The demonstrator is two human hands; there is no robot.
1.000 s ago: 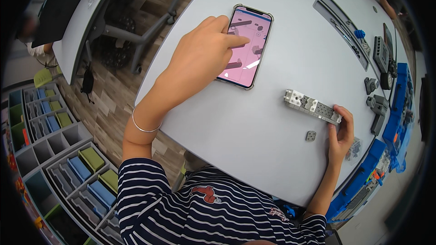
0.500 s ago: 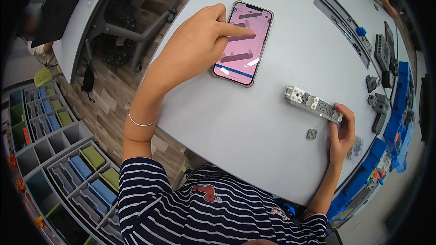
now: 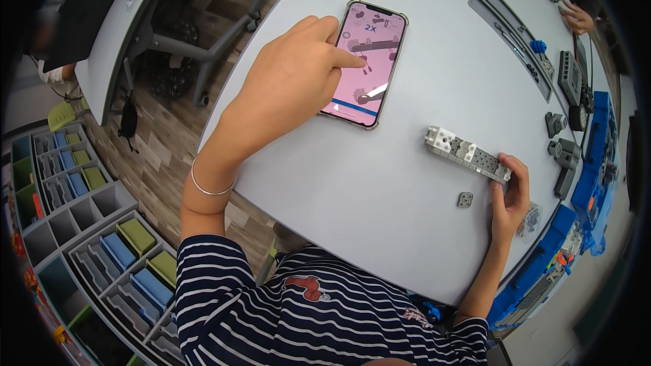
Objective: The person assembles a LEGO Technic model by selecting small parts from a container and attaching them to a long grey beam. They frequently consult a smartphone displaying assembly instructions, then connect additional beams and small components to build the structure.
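Note:
My left hand [image 3: 291, 74] is over a smartphone [image 3: 381, 98], which lies on the pale table in a clear-edged case. Its index finger is stretched to the screen, while the other fingers curl in and hold nothing. Part-assembly pictures on a pink background show on the screen. Farther right, my right hand [image 3: 513, 200] grips the near end of a long grey toy building beam [image 3: 483, 158], thumb on one side and fingers on the other. White studded pieces [image 3: 451, 142] sit on the beam's far half. A small square grey plate [image 3: 464, 200] lies beside that hand.
Along the right table edge are grey parts [image 3: 566, 156], a wheeled piece [image 3: 578, 118], a small transparent bag [image 3: 529, 220] and blue trays [image 3: 532, 268]. Another person's hand [image 3: 578, 19] is at the far right. A sorting cabinet [image 3: 115, 251] stands at lower left.
The phone screen has changed to a larger picture of parts. My left index fingertip has shifted slightly left and down on it. My right hand keeps its grip on the beam.

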